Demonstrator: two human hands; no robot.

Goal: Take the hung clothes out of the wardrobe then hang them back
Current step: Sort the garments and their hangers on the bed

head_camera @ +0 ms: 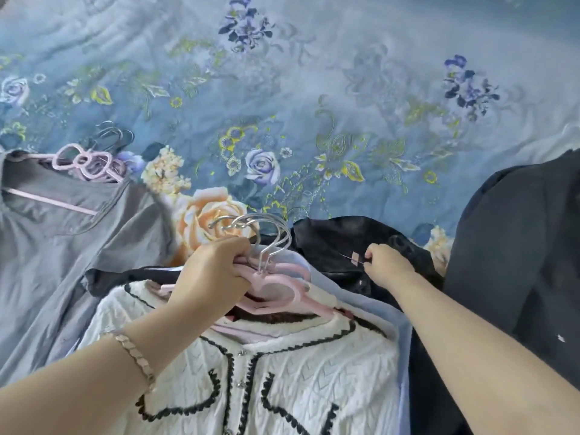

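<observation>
Left hand [213, 271]: fingers curled tight round a bunch of pink hangers [276, 290], matte and flat-bodied, with rounded necks. Their silver hooks [270, 227], thin bent wire and glossy, fan out just above the grip. Hanging below the grip on the top hanger is a white cardigan [301, 372] in fuzzy zigzag knit, edged with black scalloped trim and small shiny buttons. A smooth pale blue garment [405, 340] shows at its right edge. Right hand [387, 266]: fingertips pinched together on the neck edge of a black garment [339, 233], sheen like satin, crumpled, lying just right of the hanger grip. Well to the left of the left hand, a soft grey garment [62, 230] lies flat with a second hanger bunch [84, 161] at its neck. A dark matte garment [518, 246] lies right of the right hand. Everything rests on a blue floral bedspread [314, 89]. A pink link bracelet [135, 353] sits on the left wrist.
</observation>
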